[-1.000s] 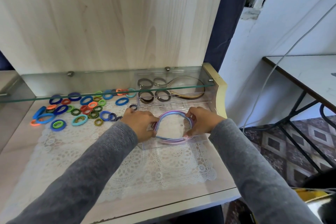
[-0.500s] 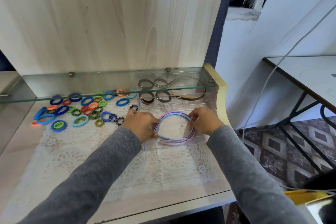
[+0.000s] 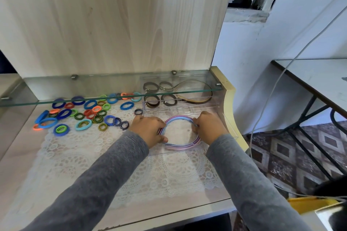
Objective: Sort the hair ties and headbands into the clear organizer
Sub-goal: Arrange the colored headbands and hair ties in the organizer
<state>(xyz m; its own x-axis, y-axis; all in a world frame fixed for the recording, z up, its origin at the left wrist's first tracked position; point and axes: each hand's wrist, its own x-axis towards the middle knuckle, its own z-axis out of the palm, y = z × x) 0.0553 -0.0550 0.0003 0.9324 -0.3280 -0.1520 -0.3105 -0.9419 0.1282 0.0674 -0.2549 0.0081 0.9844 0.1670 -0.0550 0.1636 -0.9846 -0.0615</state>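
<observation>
Pastel headbands, sides under L hand, R hand.

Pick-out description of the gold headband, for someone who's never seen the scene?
Start at the glass shelf; the clear organizer sits partly under its right end. In the organizer's back section, seen through the glass, lies the gold headband. It is the only thin gold arc: the brown hair ties left of it are closed loops, and the pastel headbands in front are striped.

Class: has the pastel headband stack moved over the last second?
No; the headband stack lies unchanged in the near compartment of the clear organizer.
</observation>
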